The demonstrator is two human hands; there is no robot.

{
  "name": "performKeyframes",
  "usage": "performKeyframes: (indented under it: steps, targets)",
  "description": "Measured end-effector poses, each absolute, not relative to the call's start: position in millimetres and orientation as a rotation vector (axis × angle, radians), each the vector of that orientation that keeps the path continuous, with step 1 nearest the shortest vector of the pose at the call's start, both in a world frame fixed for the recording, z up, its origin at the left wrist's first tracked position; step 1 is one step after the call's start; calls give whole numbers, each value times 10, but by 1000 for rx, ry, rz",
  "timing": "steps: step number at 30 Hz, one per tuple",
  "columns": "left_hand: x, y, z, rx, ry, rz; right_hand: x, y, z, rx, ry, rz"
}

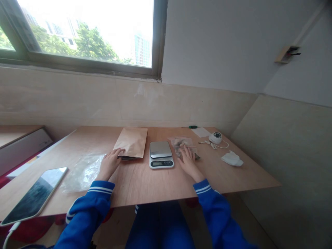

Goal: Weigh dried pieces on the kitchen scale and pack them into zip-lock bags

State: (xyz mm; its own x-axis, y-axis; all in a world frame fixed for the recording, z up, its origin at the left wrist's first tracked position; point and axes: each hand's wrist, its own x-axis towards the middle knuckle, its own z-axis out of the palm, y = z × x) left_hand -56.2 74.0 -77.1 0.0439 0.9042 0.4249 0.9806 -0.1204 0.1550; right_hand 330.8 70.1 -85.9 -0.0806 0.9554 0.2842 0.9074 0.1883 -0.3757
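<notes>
My left hand [110, 164] lies on the wooden tabletop with its fingertips touching the lower left corner of a kraft paper envelope [132, 142]. Something dark shows at the envelope's lower edge [127, 158], too small to name. My right hand [188, 160] rests with spread fingers on a clear zip bag [182, 142], which holds brownish contents. Between my hands stands a digital kitchen scale [161, 155] with a steel platform and nothing on it. A crumpled clear plastic bag [83, 173] lies to the left of my left hand.
A tablet [33, 195] with a cable lies at the near left table corner. A white corded device [215, 137], a folded tissue [232, 159], a white paper sheet [201, 132] and a small green object [192, 127] lie at the right. Walls border the table's far and right sides.
</notes>
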Motion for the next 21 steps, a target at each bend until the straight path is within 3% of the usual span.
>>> performKeyframes:
  steps: [7, 15, 19, 21]
  targets:
    - [-342, 642, -608, -2157, -1677, -878, 2175, 136, -302, -869, -2282, 434]
    - [-60, 387, -197, -1873, -1755, -1249, 1652, 149, -445, -914, -2417, -29]
    - [21, 350, -214, -1864, -1797, -1291, 1591, 141, -325, -1111, -2530, 19]
    - [76, 304, -271, -1895, -1757, -1257, 1511, 248, -266, -1218, -2449, 201]
